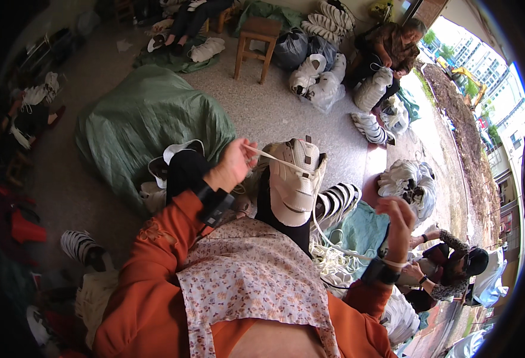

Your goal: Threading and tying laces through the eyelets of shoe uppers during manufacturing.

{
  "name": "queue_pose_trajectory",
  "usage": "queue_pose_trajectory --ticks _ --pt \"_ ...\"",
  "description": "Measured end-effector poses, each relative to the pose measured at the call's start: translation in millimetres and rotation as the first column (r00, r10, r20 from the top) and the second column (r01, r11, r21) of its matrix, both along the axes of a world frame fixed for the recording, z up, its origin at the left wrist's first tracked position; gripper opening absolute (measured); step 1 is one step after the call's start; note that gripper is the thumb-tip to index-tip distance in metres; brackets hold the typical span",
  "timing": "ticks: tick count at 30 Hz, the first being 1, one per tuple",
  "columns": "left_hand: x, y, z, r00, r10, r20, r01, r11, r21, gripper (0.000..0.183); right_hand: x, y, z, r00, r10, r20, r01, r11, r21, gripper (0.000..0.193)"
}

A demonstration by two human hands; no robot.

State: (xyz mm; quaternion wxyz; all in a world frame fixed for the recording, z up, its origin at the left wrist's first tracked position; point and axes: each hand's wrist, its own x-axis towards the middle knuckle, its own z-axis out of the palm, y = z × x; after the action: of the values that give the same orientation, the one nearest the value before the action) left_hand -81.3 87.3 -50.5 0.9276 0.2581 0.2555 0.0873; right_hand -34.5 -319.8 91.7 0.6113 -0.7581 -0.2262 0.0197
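Observation:
A white shoe upper (295,176) rests on my knees, toe toward my body. My left hand (235,162) is pinched on one end of a white lace (274,158) that runs taut from the top of the shoe. My right hand (396,218) is raised to the right and closed on the other end of the lace (325,232), which curves down from the shoe's side. A flowered apron (250,280) covers my lap.
A green tarp-covered heap (143,119) lies left of my knees. Stacks of white uppers (405,182) and loose laces (334,259) sit to my right. A wooden stool (256,45), sacks and a seated person (393,53) are behind; another person (447,268) sits lower right.

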Motion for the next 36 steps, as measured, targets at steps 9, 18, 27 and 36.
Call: queue_pose_trajectory --ticks 9,18,27,36 --pt "-98.2 125.3 86.7 0.873 0.224 0.433 -0.213 0.974 -0.075 0.016 15.7 124.1 -40.9 0.928 0.326 0.181 -0.266 0.919 -0.292 0.012" --pt "-168.7 167.0 95.6 0.776 0.365 0.515 -0.394 0.917 -0.057 0.023 20.2 170.7 -57.5 0.864 0.378 0.333 -0.153 0.826 -0.542 0.011" --pt "-91.7 64.0 100.5 0.98 -0.194 -0.046 0.148 0.55 0.822 0.027 15.9 179.6 -53.5 0.92 0.309 0.239 -0.108 0.79 -0.604 0.019" --pt "-12.6 -36.5 73.7 0.858 -0.51 -0.063 0.237 0.285 0.929 0.026 20.9 170.1 -78.1 0.976 0.217 0.022 -0.192 0.905 -0.38 0.015"
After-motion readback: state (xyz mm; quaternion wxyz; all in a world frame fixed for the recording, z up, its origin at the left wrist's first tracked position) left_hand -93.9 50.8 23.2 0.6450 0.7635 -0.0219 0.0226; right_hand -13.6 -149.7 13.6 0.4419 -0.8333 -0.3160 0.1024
